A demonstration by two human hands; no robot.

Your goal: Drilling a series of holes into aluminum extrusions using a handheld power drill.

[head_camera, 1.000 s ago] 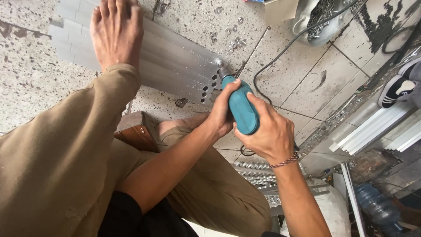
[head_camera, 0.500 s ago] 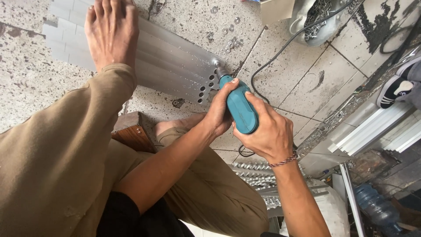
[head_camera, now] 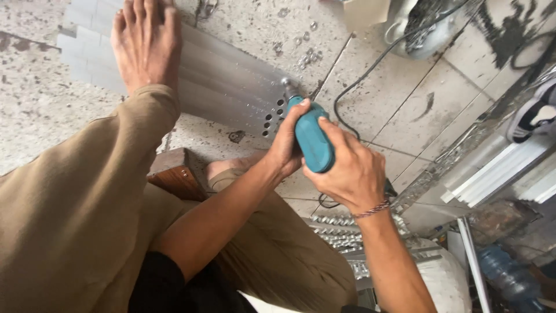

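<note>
Both my hands grip a teal power drill (head_camera: 311, 139) pointed down at the floor. My left hand (head_camera: 286, 145) wraps the front of its body and my right hand (head_camera: 350, 168) holds the rear. The drill tip meets the near end of a bundle of grey aluminium strips (head_camera: 223, 81), beside a cluster of round holes (head_camera: 271, 119). My bare foot (head_camera: 145, 43) presses on the far part of the strips. A black cord (head_camera: 370, 69) runs from the drill across the tiles.
A small wooden block (head_camera: 174, 174) lies under my bent leg. White profiles (head_camera: 504, 171) lie at the right, and a perforated metal strip (head_camera: 341, 232) near my right wrist. A sneaker (head_camera: 536, 113) is at the right edge and a blue bottle (head_camera: 504, 272) at the lower right.
The drill and both hands have held their place on the strips; only the view has shifted slightly.
</note>
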